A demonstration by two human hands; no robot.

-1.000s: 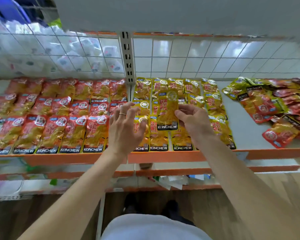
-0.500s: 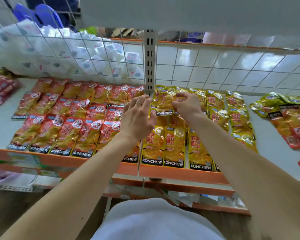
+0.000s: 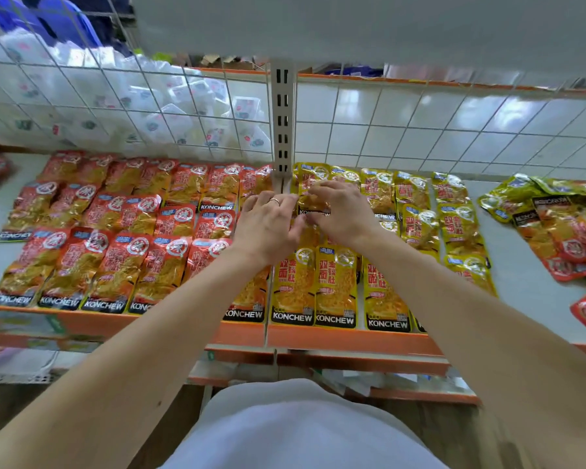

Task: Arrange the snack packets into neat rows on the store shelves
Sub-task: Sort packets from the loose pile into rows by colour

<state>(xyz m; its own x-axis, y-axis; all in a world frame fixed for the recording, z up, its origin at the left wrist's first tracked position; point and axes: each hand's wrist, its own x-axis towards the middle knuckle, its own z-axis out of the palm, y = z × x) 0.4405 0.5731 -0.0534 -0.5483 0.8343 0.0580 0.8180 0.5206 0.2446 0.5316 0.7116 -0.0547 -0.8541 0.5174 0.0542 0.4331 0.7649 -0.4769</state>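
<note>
The person's left hand [image 3: 271,225], which wears a ring, and right hand [image 3: 340,211] meet over one yellow foil snack packet [image 3: 313,202]. It lies in the far row, just right of the slotted cream metal upright [image 3: 282,130]. The right hand pinches it between bent fingers and thumb. The left hand's fingers touch its left edge, but their grip cannot be told. Rows of red foil packets [image 3: 115,252] fill the left of the white, orange-edged shelf [image 3: 352,337]. Rows of yellow packets [image 3: 335,286] lie nearer, and a loose heap of packets [image 3: 555,228] sits right.
</note>
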